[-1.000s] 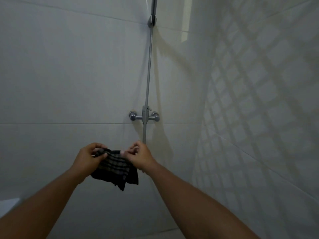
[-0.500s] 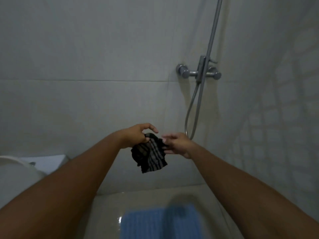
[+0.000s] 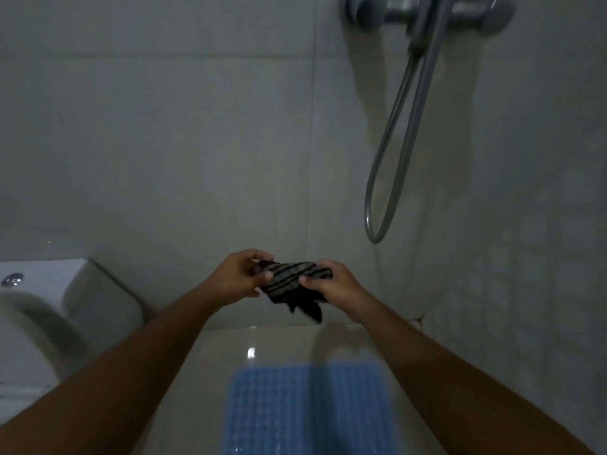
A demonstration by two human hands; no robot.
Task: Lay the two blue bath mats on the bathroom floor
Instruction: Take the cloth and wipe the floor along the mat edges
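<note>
both hands, left hand (image 3: 238, 275) and right hand (image 3: 333, 287), have fingers clamped on a dark striped cloth (image 3: 295, 282) above a blue bath mat (image 3: 308, 408) lying on the floor (image 3: 210, 372).

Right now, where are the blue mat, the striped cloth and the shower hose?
blue mat (image 3: 308, 408), head view, middle of its ribbed top.
striped cloth (image 3: 294, 275), head view, striped fold between both hands.
shower hose (image 3: 372, 229), head view, bottom of its loop.

The bath mat (image 3: 308, 408) is light blue with a raised grid of small bumps. The cloth (image 3: 297, 284) shows dark stripes on grey-tan, with a black hanging edge. The wall tiles (image 3: 164, 142) are pale grey-white, the floor (image 3: 210, 362) glossy cream, the toilet (image 3: 49, 307) white, the shower hose (image 3: 394, 142) silver-grey.
</note>
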